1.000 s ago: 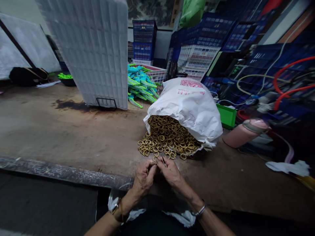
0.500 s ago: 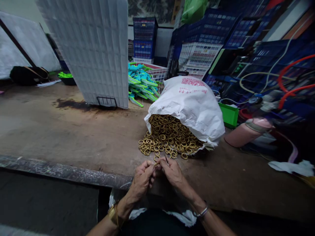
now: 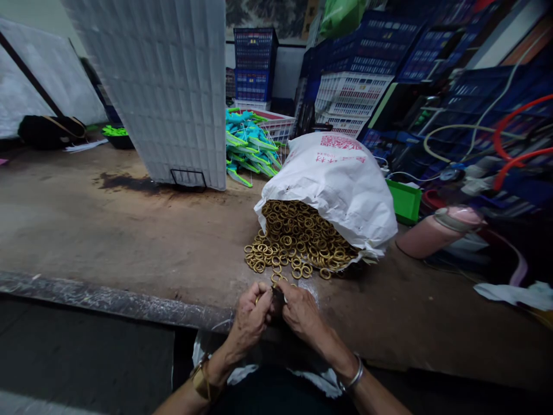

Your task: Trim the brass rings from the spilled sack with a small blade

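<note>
My left hand (image 3: 252, 316) and my right hand (image 3: 301, 311) meet at the near edge of the brown table (image 3: 129, 230). Both are pinched closed around a small dark piece (image 3: 277, 297) with a brass ring (image 3: 258, 298) at the left fingertips. Just beyond them a heap of brass rings (image 3: 298, 239) spills from a white sack (image 3: 337, 184) lying on its side. A few loose rings lie right in front of my fingers.
A tall white grid crate stack (image 3: 168, 86) stands behind on the left. Teal and green plastic parts (image 3: 248, 147) are piled behind the sack. A pink bottle (image 3: 436, 233) and a green box (image 3: 404, 202) lie to the right, with hoses and blue crates (image 3: 254, 63) beyond.
My hands have drawn slightly toward me and lower, closing tighter around the small piece. The view has shifted a little; the sack and rings stay put.
</note>
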Motion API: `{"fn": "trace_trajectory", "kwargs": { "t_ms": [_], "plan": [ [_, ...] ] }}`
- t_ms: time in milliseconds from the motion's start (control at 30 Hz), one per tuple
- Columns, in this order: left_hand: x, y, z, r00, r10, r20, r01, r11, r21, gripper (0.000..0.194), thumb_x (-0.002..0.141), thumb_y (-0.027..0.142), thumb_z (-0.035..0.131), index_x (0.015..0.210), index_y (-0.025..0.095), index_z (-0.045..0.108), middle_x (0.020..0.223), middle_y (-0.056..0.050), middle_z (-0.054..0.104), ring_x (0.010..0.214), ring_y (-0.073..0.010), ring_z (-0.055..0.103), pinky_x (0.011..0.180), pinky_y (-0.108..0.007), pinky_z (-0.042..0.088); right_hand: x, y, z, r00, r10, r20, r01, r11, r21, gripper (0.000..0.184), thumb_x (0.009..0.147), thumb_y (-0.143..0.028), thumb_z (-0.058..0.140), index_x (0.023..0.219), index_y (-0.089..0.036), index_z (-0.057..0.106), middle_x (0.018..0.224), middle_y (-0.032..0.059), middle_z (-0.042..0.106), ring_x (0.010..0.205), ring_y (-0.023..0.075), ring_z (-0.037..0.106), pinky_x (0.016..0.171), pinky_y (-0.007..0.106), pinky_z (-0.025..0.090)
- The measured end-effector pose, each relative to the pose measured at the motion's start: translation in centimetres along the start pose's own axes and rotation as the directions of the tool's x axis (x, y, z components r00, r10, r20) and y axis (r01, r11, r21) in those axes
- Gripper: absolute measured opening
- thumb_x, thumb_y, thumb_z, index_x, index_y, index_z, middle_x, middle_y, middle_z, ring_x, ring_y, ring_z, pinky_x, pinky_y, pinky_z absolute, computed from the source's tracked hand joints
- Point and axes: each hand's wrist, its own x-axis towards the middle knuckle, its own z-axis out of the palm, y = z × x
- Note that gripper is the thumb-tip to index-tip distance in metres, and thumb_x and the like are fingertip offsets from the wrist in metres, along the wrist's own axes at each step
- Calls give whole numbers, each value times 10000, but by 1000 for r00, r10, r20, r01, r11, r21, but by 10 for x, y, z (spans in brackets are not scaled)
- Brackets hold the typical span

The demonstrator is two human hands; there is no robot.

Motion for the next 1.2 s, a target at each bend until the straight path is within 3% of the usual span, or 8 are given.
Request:
{"fn": "trace_trajectory", "kwargs": {
  "t_ms": [133,333,467,600,733,833,967,1200],
  "plan": [
    [-3,1,-4,998,-65,-2,65,997,-31,341,723,503,555,688,190,424,498,82,441,365,-30,343,339,-132,243,3,-7,-5,999,39,-1,-39,994,-103,307,653,-29,382,881,-175,525,721,37,624,613,146,528,533,249,234],
    [-15,13,-16,991,-113,76,131,941,-312,285,717,419,617,738,186,454,515,80,452,372,-29,350,341,-130,247,21,12,-5,975,180,-128,-199,968,-155,277,706,-25,391,894,-167,535,737,49,630,642,150,553,552,247,252],
    [-14,14,-31,991,-128,30,128,890,-438,282,712,403,628,738,169,472,664,28,540,428,-35,409,354,-140,275,34,20,-2,955,220,-200,-255,951,-173,142,802,-179,445,904,-186,544,765,51,645,686,165,582,565,245,270],
    [-11,12,-39,993,-119,-14,99,884,-457,246,727,370,614,744,154,497,761,-24,594,475,-52,456,368,-150,295,45,15,5,949,263,-172,-296,934,-200,172,848,-325,444,900,-193,541,831,65,657,735,176,601,584,248,290],
    [-12,10,-40,993,-118,19,112,859,-500,169,721,300,608,790,177,517,692,-2,583,463,-71,465,371,-162,305,52,13,7,938,313,-146,-340,913,-225,176,847,-316,439,934,-193,531,850,66,654,748,181,604,591,254,297],
    [-11,7,-40,985,-161,67,171,811,-559,213,705,287,621,871,171,555,676,4,568,491,-77,484,387,-164,325,54,15,7,941,314,-123,-335,917,-217,173,833,-266,429,951,-196,536,863,58,639,773,176,592,596,251,297],
    [-9,2,-38,973,-209,100,226,757,-614,187,698,308,640,739,144,560,689,-8,570,565,-82,521,411,-151,338,52,18,7,945,295,-142,-319,926,-200,172,796,-214,445,940,-195,538,913,56,607,791,165,565,604,246,294],
    [0,0,-24,982,-186,24,176,868,-465,238,671,327,672,737,162,513,650,29,534,527,-66,504,369,-129,328,35,19,10,968,63,-243,-65,998,-3,191,740,-114,426,892,-189,513,757,15,596,664,144,532,598,231,310]
  ]
}}
